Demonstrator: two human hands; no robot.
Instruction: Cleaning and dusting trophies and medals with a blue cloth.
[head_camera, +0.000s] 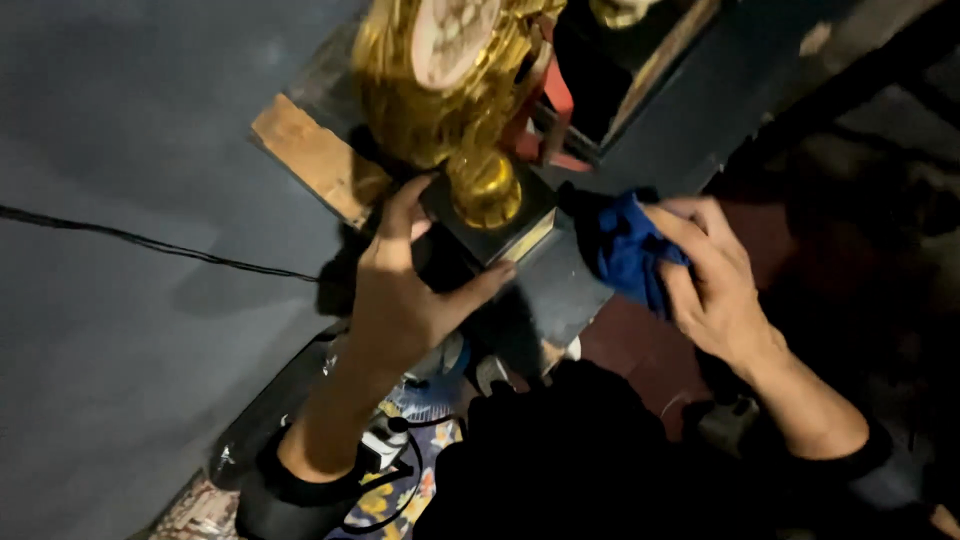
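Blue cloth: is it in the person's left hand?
No, the blue cloth is bunched in the right hand, while the left hand grips the dark base of the gold trophy.

Gold trophy (445, 90) top cut off by upper edge. Left hand (400, 290) covers part of its black base (490, 235). Blue cloth (630, 255) partly hidden under right hand (715, 285) fingers.

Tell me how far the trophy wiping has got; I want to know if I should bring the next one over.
Done: the gold trophy already gleams, though whether from wiping I cannot tell. In hand: the left hand grips the trophy's dark base, while the right hand holds a bunched blue cloth beside that base, touching the dark shelf. Left: the cloth is not on the trophy now, so probably some wiping.
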